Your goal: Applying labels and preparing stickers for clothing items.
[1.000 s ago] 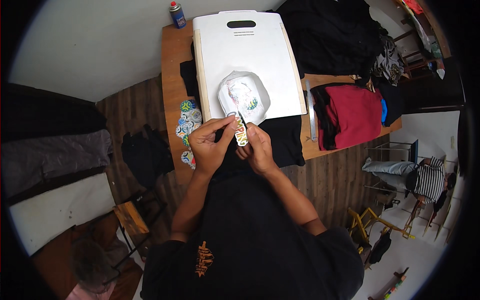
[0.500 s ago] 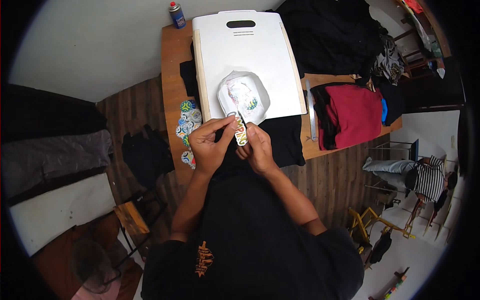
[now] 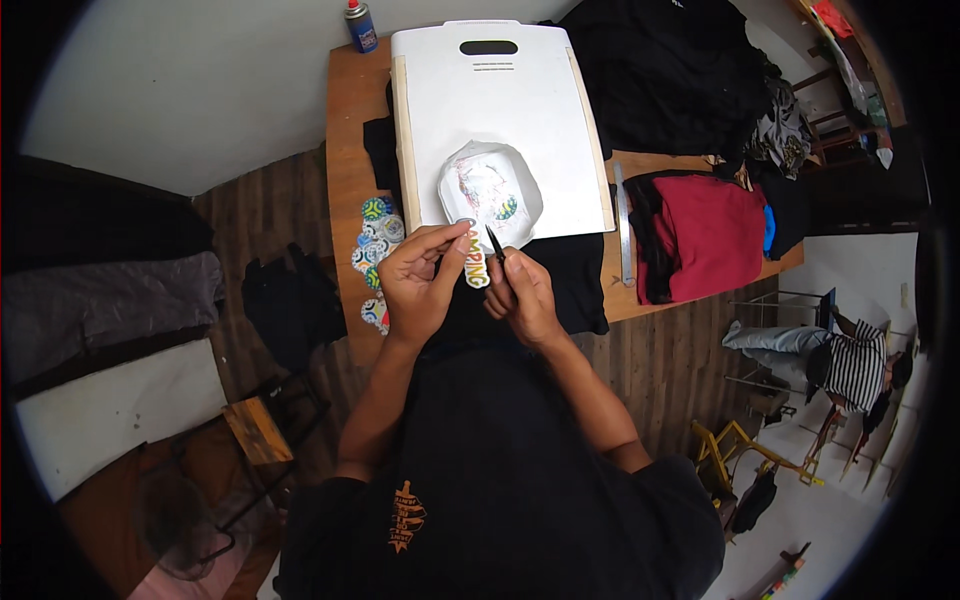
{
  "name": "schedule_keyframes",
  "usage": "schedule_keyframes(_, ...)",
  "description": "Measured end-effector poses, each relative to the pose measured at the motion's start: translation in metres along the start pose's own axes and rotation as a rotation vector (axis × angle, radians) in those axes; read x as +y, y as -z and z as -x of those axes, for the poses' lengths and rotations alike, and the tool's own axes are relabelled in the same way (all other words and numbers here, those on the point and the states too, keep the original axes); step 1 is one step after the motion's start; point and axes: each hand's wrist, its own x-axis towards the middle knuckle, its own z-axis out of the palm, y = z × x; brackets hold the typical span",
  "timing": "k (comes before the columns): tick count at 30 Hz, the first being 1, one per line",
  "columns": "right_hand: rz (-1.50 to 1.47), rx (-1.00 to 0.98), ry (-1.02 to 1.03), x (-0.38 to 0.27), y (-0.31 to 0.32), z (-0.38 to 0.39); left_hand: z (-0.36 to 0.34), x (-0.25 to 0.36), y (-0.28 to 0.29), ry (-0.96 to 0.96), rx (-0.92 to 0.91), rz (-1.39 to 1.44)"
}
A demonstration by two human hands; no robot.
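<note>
My left hand (image 3: pixel 420 280) pinches the upper end of a narrow cut-out sticker (image 3: pixel 475 262) with multicoloured lettering between thumb and fingers. My right hand (image 3: pixel 524 300), just beside it, is closed round a slim dark pointed tool (image 3: pixel 495 243), tip up and clear of the sticker; its exact kind is hard to make out. Beyond both hands a white paper-like bowl (image 3: pixel 525 185) holds small reddish scraps and a round green-blue patterned piece (image 3: pixel 505 207). More round patterned cut-outs (image 3: pixel 376 230) lie in a cluster left of my left hand.
A white board (image 3: pixel 500 100) with a handle slot lies on the wooden table (image 3: pixel 352 100), under the bowl. A spray can (image 3: pixel 361 28) stands far left. To the right are a metal ruler (image 3: pixel 624 225), folded red cloth (image 3: pixel 710 235) and dark fabric (image 3: pixel 660 80). Other people are nearby.
My right hand has shifted slightly right, and the dark tool's tip has come away from the sticker. The left hand keeps its pinch. The view has moved slightly.
</note>
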Motion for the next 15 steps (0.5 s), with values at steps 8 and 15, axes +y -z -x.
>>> schedule_keyframes(8, 0.023, -0.026, -0.006, -0.0031, 0.0019, 0.0027, -0.0013, 0.0011, -0.0006, 0.027, -0.019, -0.008)
schedule_keyframes(15, 0.019, -0.024, -0.002, -0.0026, 0.0021, 0.0017, -0.0005, -0.0008, 0.0016, 0.01, -0.029, -0.075)
